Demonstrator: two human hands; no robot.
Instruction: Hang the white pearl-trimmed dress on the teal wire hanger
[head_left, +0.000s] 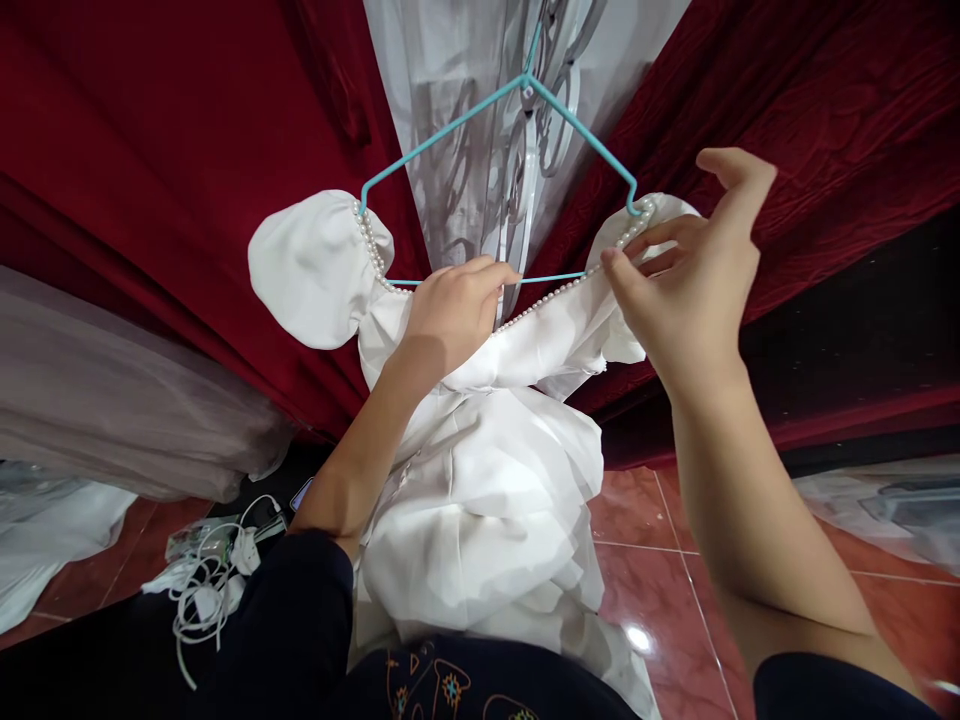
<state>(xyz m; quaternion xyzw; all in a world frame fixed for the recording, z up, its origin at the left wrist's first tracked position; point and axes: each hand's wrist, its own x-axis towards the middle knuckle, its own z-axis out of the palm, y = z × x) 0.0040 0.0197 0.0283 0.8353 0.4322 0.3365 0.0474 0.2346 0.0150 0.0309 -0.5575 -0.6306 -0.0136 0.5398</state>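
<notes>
A white dress (pixel 480 500) with puffed sleeves and a pearl-beaded neckline hangs on a light blue hanger (pixel 442 131). My left hand (pixel 461 305) is closed on the neckline near its middle, with the hanger's lower bar passing behind it. At the right shoulder, my right hand (pixel 690 270) pinches the beaded edge between thumb and a finger, while another finger is raised. The hanger's right end sits at the beads just above that pinch. The dress's left puffed sleeve (pixel 311 265) hangs free.
Red curtains (pixel 187 150) flank a sheer white one (pixel 457 140) behind a white metal scroll frame (pixel 525 170). White cables (pixel 202 600) lie in a tangle at the lower left. Pale fabric (pixel 150 390) hangs at the left above a red tiled floor (pixel 637 510).
</notes>
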